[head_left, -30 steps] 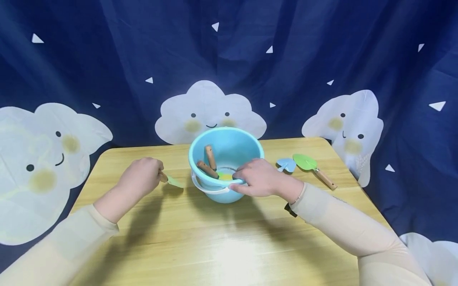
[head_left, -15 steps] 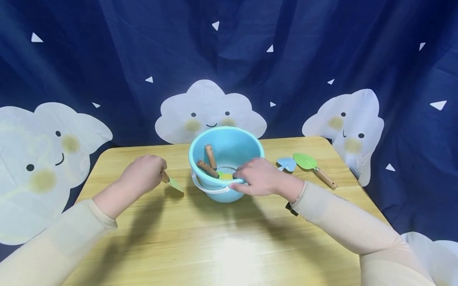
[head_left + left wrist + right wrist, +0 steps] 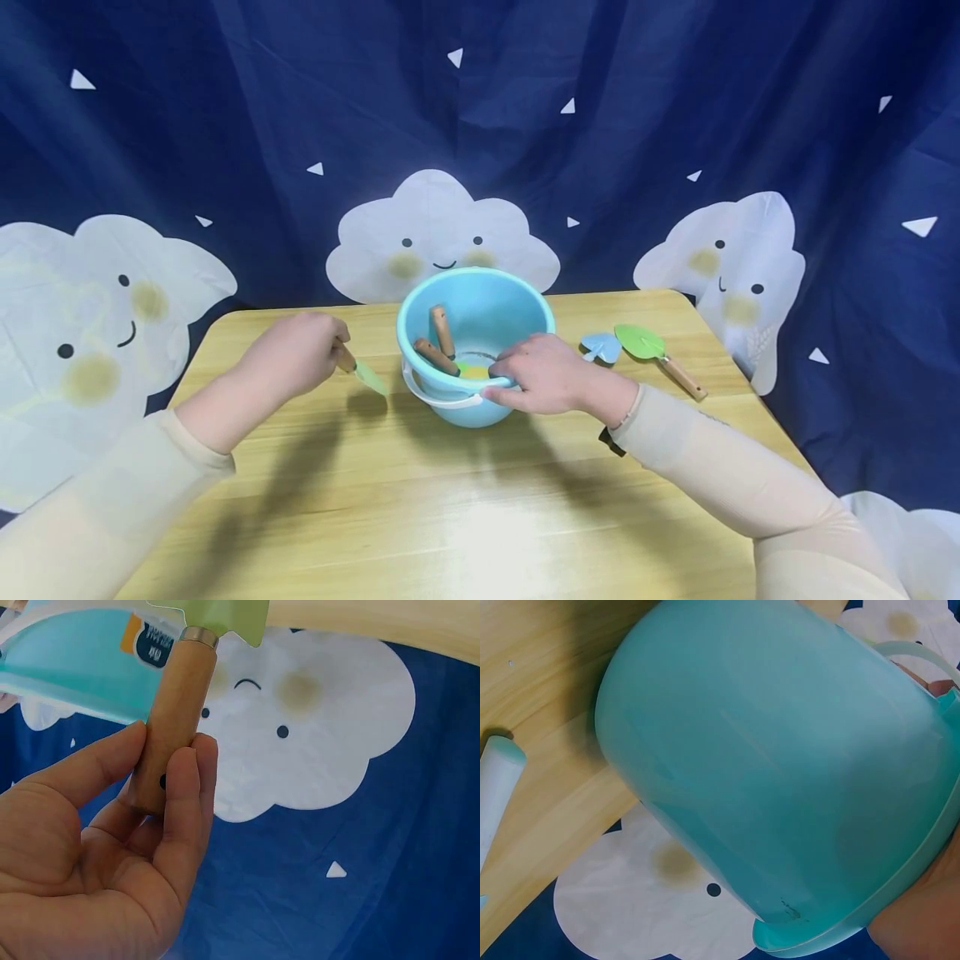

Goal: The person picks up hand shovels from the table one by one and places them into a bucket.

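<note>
My left hand (image 3: 303,354) pinches the wooden handle of a small garden trowel with a pale green blade (image 3: 371,377), left of the bucket. The blade tilts down above its shadow on the table. In the left wrist view, thumb and fingertips hold the trowel's handle (image 3: 176,705) near its end. A light blue bucket (image 3: 487,312) stands upright, its rim gripped by my right hand (image 3: 547,375), thumb outside and fingers inside. Two wooden handles (image 3: 442,331) lean inside the bucket. Something green and yellow (image 3: 476,370) shows at its bottom, partly hidden.
Right of the bucket lie a blue heart-shaped shovel (image 3: 602,347) and a green trowel with a wooden handle (image 3: 641,342). The bucket's white carrying handle (image 3: 442,402) hangs at its front. Behind the wooden table (image 3: 420,517) hangs a dark blue curtain (image 3: 375,100) with clouds.
My left hand has risen slightly and drawn a little left, tipping the trowel more steeply; its blade now stands off from its shadow. My right hand and the bucket have stayed in place.
</note>
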Demonstrator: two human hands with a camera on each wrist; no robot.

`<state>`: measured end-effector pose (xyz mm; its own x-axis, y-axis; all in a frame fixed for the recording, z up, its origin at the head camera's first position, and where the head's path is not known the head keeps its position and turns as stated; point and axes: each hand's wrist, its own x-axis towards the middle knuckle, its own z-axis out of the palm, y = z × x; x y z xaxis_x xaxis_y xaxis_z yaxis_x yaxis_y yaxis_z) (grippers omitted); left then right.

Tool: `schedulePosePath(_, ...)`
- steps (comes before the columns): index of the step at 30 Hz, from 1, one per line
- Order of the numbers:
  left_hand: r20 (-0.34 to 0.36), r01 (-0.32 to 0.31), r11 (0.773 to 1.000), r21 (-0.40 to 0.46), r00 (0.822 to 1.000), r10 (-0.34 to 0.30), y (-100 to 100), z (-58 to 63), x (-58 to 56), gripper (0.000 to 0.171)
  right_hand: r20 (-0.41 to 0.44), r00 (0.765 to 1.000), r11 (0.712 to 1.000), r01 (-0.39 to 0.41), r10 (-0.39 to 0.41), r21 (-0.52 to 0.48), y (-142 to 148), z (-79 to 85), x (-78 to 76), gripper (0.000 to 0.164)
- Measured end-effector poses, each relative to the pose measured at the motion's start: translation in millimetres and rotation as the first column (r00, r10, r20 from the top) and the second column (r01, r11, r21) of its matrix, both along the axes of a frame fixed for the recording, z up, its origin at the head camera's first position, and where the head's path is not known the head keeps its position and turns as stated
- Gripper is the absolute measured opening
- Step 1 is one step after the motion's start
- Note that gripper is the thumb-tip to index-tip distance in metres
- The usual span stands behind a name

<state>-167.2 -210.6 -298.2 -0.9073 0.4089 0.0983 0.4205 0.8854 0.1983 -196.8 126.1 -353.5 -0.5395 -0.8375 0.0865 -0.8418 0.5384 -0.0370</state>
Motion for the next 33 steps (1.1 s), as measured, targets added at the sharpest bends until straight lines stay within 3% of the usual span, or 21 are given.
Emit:
schedulePosePath(10,-0.123,-0.027,0.999,0.048,0.992,0.032,0,32.7,5.3,0.010,0.008,1.000,1.000,0.007,-0.007,0.006,-1,2.4,1.2,0.040)
schedulePosePath(17,-0.139,-0.054,0.997,0.058,0.988,0.062,2,53.8,8.4,0.008,0.007,1.000,1.000,0.009,-0.009,0.016,-2,2.5,2.0,0.041)
schedulePosePath(27,-0.214,-0.079,0.988,0.132,0.971,0.106,1,63.8,10.5,0.022,0.016,1.000,1.000,0.003,-0.003,0.011,-2,2.8,2.8,0.040)
schedulePosePath(33,-0.210,-0.122,0.975,0.184,0.964,0.160,7,66.7,13.2,0.022,0.013,1.000,1.000,-0.002,0.002,0.007,-2,2.4,2.2,0.040)
